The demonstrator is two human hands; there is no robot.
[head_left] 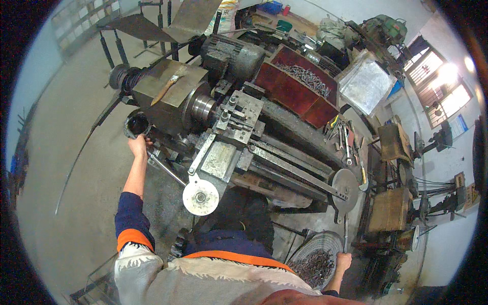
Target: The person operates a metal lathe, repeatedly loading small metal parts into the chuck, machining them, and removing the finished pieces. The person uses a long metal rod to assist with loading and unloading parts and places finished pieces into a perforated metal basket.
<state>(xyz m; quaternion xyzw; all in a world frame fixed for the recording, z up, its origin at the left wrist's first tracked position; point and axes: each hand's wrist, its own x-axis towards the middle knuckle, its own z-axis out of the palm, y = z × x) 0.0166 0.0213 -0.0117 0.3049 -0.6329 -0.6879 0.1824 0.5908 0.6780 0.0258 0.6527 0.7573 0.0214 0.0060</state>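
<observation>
My left hand (138,145) reaches out to the far left with its fingers closed on the lower rim of a round metal cup (136,123), dark inside. Whether the cup is fixed to the machine, I cannot tell. My right hand (344,260) is wrapped round the lower end of a thin metal lever (346,233), which hangs below a grey disc (344,190) at the right end of a lathe-like machine (231,124). Beside that hand, a round mesh basket (328,244) holds many small dark metal pieces. A white round dial (200,197) sits at the machine's front.
A wooden-handled brush (165,91) lies on the machine's headstock. Behind the bed stands a red bin (284,89) of small metal parts, with wrenches (348,142) to its right. A motor (234,56) sits at the back. Other machines (394,203) line the right wall.
</observation>
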